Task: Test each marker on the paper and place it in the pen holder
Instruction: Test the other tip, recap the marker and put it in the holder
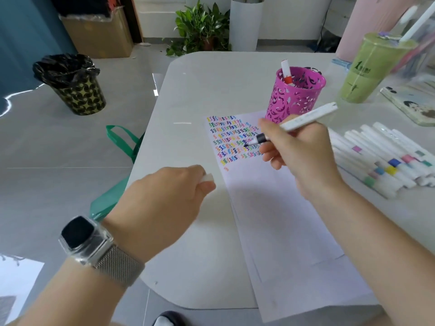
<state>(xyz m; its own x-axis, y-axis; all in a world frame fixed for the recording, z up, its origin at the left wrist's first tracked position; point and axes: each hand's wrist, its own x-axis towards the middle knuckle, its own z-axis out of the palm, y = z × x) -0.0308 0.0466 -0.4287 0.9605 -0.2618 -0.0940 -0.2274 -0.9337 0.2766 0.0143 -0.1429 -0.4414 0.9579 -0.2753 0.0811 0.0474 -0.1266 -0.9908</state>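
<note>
My right hand [299,149] grips a white marker [303,118] with its dark tip down on the paper [282,220], among rows of coloured squiggles [233,137]. Left of the paper, my left hand [164,198] is curled round the marker's white cap [208,178]. The pink perforated pen holder [294,95] stands just beyond the paper and has one white marker with a red band [286,72] in it. A pile of white markers with coloured ends [381,156] lies to the right of the paper.
A green drink cup with a straw [374,67] stands at the back right, with a phone [409,104] beside it. Off the table's left edge are a green bag [122,142], a lined bin [70,83] and a cardboard box.
</note>
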